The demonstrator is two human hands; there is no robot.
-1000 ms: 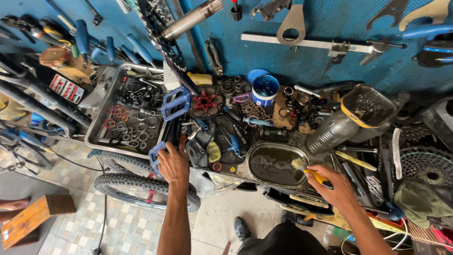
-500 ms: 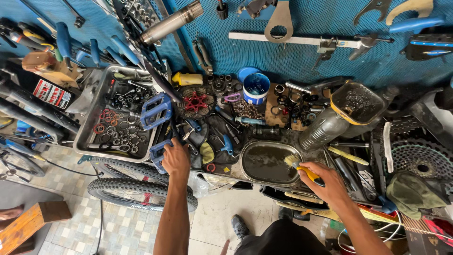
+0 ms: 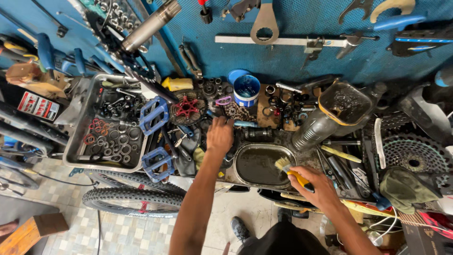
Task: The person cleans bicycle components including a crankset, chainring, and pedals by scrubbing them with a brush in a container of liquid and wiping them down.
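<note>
Right hand (image 3: 317, 188) grips a yellow-handled brush (image 3: 291, 171) — pale bristles; left hand (image 3: 220, 134) unclear.

A tray of rings (image 3: 89, 141) sat at the bench's left, two pedals (image 3: 154, 114) just right of it. The oval pan (image 3: 260, 165) lay near the centre, a tub (image 3: 246, 89) beyond it, sprockets (image 3: 415, 160) far right.

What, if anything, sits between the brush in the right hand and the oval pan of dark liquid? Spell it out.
Nothing visible does. The right hand holds the yellow-handled brush with its bristles at the right rim of the oval pan; no tool or part lies across that gap. The left hand is away, over the small parts behind the pan.
</note>
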